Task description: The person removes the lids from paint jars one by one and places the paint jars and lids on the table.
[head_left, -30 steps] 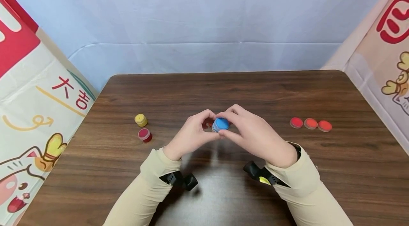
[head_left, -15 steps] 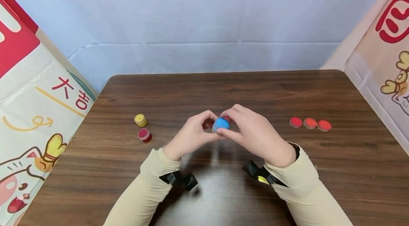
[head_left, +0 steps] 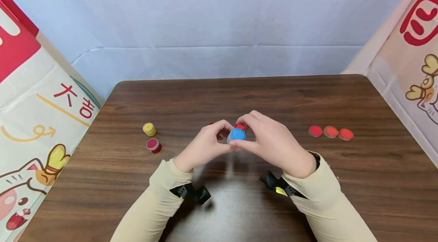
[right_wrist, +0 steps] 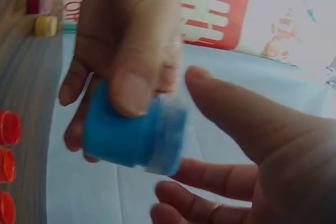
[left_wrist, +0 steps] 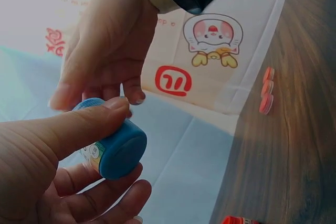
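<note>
A small blue jar with a ribbed cap is held up over the middle of the table. My left hand grips its body, with the thumb on one side and fingers curled on the other. The jar lies tilted in the left wrist view, its flat blue end toward that camera. My right hand surrounds the cap; its thumb tip stands apart from the cap in the right wrist view. One right finger appears close to the cap's lower edge, but contact is unclear. Part of a label shows on the jar.
Behind the hands stand several red jars, mostly hidden; the right wrist view shows a row of red jars. A yellow jar and a dark red jar stand left. Three flat red and orange lids lie right.
The right index finger has moved away from the cap, and the right hand has spread a little. More red now shows between its fingers. The left hand keeps hold of the jar.
</note>
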`<state>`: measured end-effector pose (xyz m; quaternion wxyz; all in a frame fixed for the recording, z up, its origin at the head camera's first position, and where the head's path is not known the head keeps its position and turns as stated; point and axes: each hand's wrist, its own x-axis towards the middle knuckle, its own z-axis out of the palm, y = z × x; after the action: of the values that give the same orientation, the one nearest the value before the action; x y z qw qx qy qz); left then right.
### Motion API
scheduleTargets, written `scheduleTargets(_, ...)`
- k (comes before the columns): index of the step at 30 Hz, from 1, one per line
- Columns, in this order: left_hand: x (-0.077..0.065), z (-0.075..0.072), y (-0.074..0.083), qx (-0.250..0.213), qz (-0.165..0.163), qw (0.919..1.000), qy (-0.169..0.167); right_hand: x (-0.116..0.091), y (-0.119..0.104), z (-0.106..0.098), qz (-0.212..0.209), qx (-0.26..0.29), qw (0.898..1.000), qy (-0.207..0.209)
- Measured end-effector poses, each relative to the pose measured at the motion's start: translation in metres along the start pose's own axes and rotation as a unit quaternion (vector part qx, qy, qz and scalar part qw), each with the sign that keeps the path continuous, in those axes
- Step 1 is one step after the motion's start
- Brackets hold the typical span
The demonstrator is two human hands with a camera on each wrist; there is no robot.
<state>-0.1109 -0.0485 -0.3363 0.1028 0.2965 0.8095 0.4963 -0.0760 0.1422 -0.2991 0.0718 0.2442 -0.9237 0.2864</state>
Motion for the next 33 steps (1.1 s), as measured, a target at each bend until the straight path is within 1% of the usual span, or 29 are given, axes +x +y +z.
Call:
scheduleTargets(2,-0.0001,0.0004,0.0000,0.004,0.005,1.0000,-0.003,0.0004,-0.0014,0.0023,0.021,-0.004,1.000,0.001)
scheduleTargets(5,-0.0006,0.0004,0.0000,0.006,0.008,0.9999,-0.001,0.0006,-0.0017,0.0045,0.022,-0.007,1.000,0.001)
scheduleTargets(7,-0.0011,0.0001,-0.0002,0.009,0.005,0.9999,-0.001,0.0001,-0.0003,0.0050,0.005,-0.006,1.000,-0.003)
scheduleTargets(12,-0.0015,-0.0008,-0.0016,0.002,0.002,1.0000,0.003,-0.0010,0.0039,0.0020,-0.065,0.018,0.998,-0.017)
scheduleTargets(13,-0.0014,-0.0009,-0.0017,-0.002,0.003,1.0000,0.003,-0.0008,0.0042,0.0008,-0.075,0.026,0.997,-0.021)
scheduleTargets(15,-0.0011,-0.0012,-0.0017,-0.009,0.006,0.9999,0.004,-0.0005,0.0038,-0.0021,-0.080,0.038,0.996,-0.028)
scheduleTargets(18,-0.0006,-0.0014,-0.0007,-0.013,0.007,0.9999,0.003,-0.0002,0.0031,-0.0042,-0.063,0.042,0.997,-0.028)
scheduleTargets(21,-0.0004,-0.0012,0.0001,-0.009,0.003,1.0000,0.003,-0.0002,0.0015,-0.0031,-0.029,0.030,0.999,-0.021)
scheduleTargets(24,-0.0006,-0.0008,0.0006,-0.004,-0.002,1.0000,0.001,-0.0001,0.0005,-0.0009,0.002,0.018,1.000,-0.023)
scheduleTargets(25,-0.0007,-0.0008,0.0008,-0.004,-0.002,1.0000,0.000,0.0001,0.0003,-0.0005,0.009,0.017,1.000,-0.025)
scheduleTargets(27,-0.0007,-0.0007,0.0007,-0.005,-0.001,1.0000,-0.002,0.0004,0.0009,0.0002,0.010,0.017,0.999,-0.029)
scheduleTargets(28,-0.0008,-0.0008,0.0006,-0.005,-0.001,1.0000,-0.003,0.0003,0.0015,0.0002,0.004,0.018,0.999,-0.031)
scheduleTargets(30,-0.0005,-0.0009,0.0000,-0.005,0.002,1.0000,-0.001,0.0000,0.0026,-0.0003,-0.020,0.022,0.999,-0.032)
scheduleTargets(33,-0.0006,-0.0013,-0.0009,-0.008,0.003,1.0000,0.003,-0.0003,0.0046,-0.0012,-0.071,0.028,0.996,-0.035)
